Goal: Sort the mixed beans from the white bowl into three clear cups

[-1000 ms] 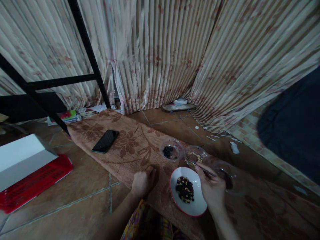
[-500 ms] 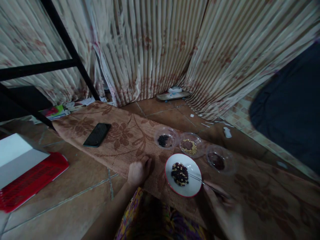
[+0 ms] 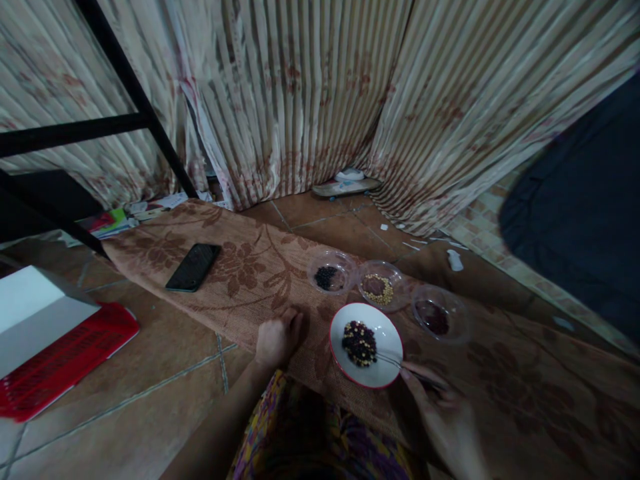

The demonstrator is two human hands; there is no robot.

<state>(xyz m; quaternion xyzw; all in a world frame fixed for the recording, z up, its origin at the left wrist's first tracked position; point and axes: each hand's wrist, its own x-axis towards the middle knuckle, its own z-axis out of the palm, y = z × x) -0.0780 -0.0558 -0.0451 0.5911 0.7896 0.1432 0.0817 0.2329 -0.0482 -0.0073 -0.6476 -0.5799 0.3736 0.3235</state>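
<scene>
My right hand (image 3: 440,400) grips a pair of thin metal tweezers (image 3: 390,359) at the near right side of a white bowl (image 3: 385,330) with a red rim. The tweezers' tips reach the edge of a pile of mixed dark and yellow beans (image 3: 359,343) in the bowl; whether a bean is between them I cannot tell. My left hand (image 3: 277,339) rests on the cloth left of the bowl, curled into a loose fist. Beyond the bowl stand three clear plastic cups: one with black beans (image 3: 326,277), one with yellow beans (image 3: 379,291), one with dark red beans (image 3: 434,319).
A brown flowered cloth (image 3: 240,310) covers the long bench. On its left part lies a black phone (image 3: 194,268). A red and white box (image 3: 65,347) sits on the tiled floor at left. Behind are a black metal frame (image 3: 135,87), striped curtains (image 3: 295,100) and a skateboard (image 3: 345,187).
My right hand and the tweezers have shifted slightly left, bringing the tips against the bean pile. My left hand stays in place.
</scene>
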